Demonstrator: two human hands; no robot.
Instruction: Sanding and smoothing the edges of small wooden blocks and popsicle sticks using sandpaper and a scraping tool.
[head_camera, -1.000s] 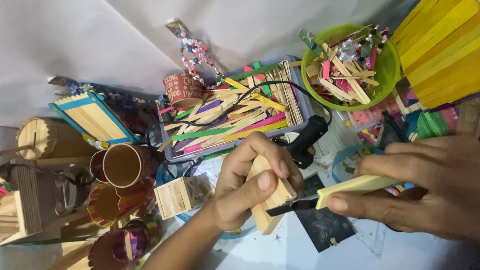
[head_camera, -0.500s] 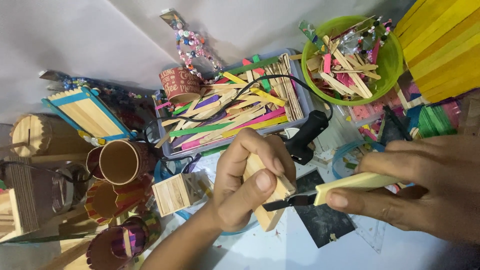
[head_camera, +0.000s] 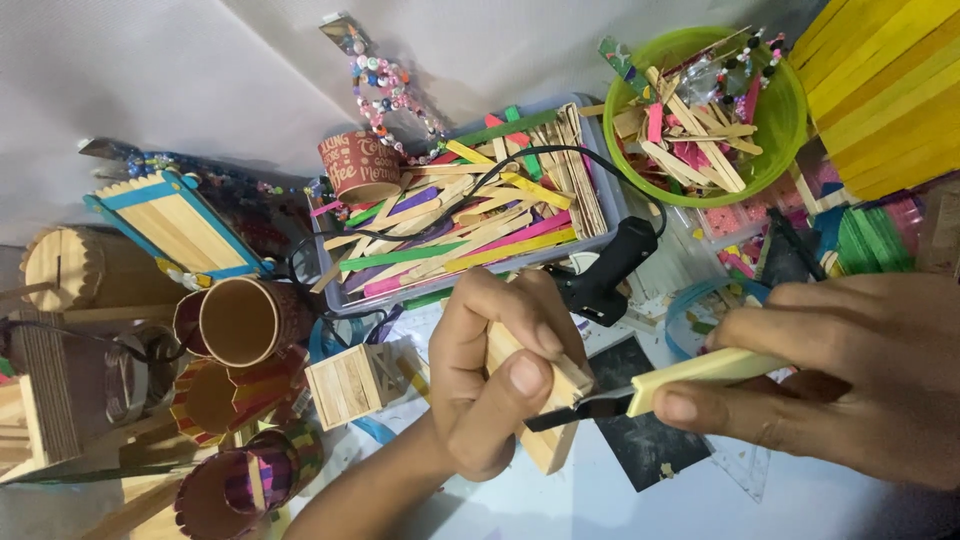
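Observation:
My left hand (head_camera: 495, 375) grips a small block made of stacked wooden craft sticks (head_camera: 547, 440), thumb pressed on its top edge. My right hand (head_camera: 840, 385) holds a cutter with a pale yellow handle (head_camera: 700, 372). Its dark blade (head_camera: 575, 410) rests against the right side of the block, just under my left thumb. Both hands sit low in the middle and right of the view, above a white work surface (head_camera: 560, 505).
Behind the hands lie a black glue gun (head_camera: 605, 272), a grey tray of coloured craft sticks (head_camera: 460, 225) and a green bowl of stick scraps (head_camera: 705, 115). Stick-built cups (head_camera: 240, 320), a small wooden cube (head_camera: 345, 385) and a blue-framed panel (head_camera: 175, 222) crowd the left.
The view has shifted slightly. Both hands keep the same hold, and the blade stays against the block with little visible movement.

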